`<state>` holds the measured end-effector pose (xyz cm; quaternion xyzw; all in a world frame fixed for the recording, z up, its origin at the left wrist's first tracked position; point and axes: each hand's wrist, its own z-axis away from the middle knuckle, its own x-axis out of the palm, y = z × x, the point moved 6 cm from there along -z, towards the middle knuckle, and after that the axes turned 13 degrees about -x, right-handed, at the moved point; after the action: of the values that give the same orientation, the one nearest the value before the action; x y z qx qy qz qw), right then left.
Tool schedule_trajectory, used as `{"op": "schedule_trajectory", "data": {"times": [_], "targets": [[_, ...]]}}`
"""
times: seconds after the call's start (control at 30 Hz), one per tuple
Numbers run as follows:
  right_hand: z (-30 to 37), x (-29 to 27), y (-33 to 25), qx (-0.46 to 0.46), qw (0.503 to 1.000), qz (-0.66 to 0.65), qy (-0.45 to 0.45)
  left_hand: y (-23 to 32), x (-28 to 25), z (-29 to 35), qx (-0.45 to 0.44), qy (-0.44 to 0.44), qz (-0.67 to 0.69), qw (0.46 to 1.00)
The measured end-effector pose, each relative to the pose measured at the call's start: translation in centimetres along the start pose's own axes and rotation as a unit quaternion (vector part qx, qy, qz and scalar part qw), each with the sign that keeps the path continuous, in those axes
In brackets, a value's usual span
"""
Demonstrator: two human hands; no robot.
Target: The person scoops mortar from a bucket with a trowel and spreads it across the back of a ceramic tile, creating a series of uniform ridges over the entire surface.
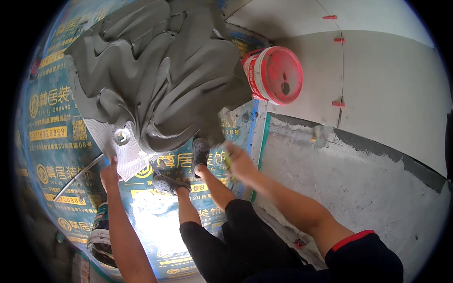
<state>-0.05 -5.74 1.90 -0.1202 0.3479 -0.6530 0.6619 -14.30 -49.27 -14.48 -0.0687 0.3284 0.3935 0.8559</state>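
A large tile (132,162) is tilted up in front of me, its ribbed white back facing me. Thick, ridged grey mortar (160,75) covers most of that back; the near left corner is bare apart from a small round patch. My left hand (110,174) is closed on the bare edge at that corner. At the mortar's near right edge, my right hand (240,163) is smeared by motion, closed around a trowel-like tool with a yellow-green handle (228,162). The tool's blade cannot be made out against the mortar.
A red and white bucket (282,75) stands beyond the tile at right, by large pale wall tiles (382,89) with red clips at their joint. Bare grey concrete (330,188) lies below them. A dark bucket (100,240) and a thin rod (78,177) are at left on printed green floor sheeting (52,155).
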Motion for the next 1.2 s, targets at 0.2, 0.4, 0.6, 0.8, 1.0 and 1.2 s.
{"op": "schedule_trajectory", "data": {"times": [0.2, 0.4, 0.6, 0.8, 1.0, 1.2], "targets": [[2.0, -2.5, -2.6, -0.128, 0.932, 0.333, -0.056, 0.2, -0.1, 1.3, -0.053, -0.041, 0.155, 0.986], [-2.3, -12.6, 0.6, -0.135, 0.894, 0.409, 0.126, -0.5, -0.9, 1.1, -0.095, -0.017, 0.136, 0.986], [-7.7, -11.9, 8.2, -0.176, 0.953, 0.194, 0.155, 0.6, -0.3, 2.4, -0.072, 0.002, 0.183, 0.981], [-5.2, -12.4, 15.3, -0.157, 0.948, 0.21, 0.181, -0.8, -1.3, 0.6, -0.061, 0.019, 0.136, 0.989], [1.3, -13.3, 11.9, 0.014, 0.979, 0.16, 0.122, -0.4, -0.6, 1.2, -0.101, -0.034, 0.142, 0.984], [-1.9, -1.8, 5.8, -0.13, 0.986, 0.014, 0.104, 0.0, -1.1, 2.6, -0.066, 0.016, 0.163, 0.984]]}}
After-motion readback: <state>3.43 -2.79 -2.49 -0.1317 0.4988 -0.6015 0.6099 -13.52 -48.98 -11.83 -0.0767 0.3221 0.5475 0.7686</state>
